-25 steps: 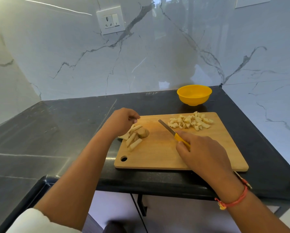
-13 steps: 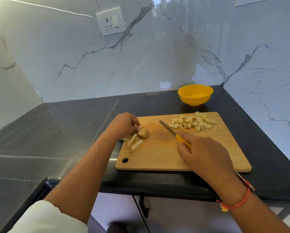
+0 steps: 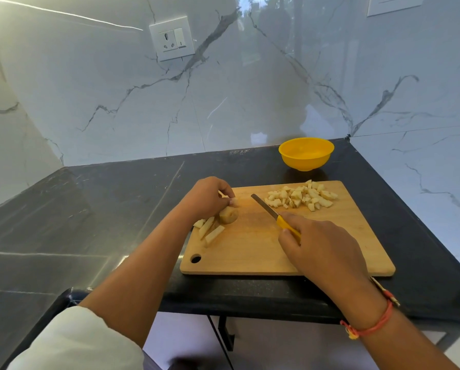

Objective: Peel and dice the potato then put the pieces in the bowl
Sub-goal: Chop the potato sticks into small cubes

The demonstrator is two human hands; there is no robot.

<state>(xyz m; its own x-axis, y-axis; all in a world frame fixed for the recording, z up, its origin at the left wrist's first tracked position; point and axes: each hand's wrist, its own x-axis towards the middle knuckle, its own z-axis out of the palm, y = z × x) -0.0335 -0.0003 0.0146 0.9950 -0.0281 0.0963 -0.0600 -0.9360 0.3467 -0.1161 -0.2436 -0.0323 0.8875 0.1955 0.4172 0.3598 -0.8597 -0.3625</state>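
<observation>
- The left hand lies knuckles up over the near-left part of the cutting board, its fingers curled in, with the tips pinching a small pale potato bit.
- Its forearm runs in from the lower left, bare up to a white sleeve bunched above the elbow.
- The right hand lies knuckles up over the near-right part of the board, its fingers wrapped round the yellow handle of the knife.
- The blade points away and to the left, low over the bare middle of the board. Whether its edge touches the wood cannot be told.
- A red thread bracelet circles the right wrist.
- A rounded potato chunk sits on the board just under the left fingertips. I cannot tell if they touch it.
- Several potato strips lie beside that chunk, toward the board's left edge.
- A heap of diced potato lies on the far-right part of the board, just beyond the blade.
- The yellow bowl stands on the black counter behind the board's far edge, apart from it.
- A wall socket is set in the marble wall above.
</observation>
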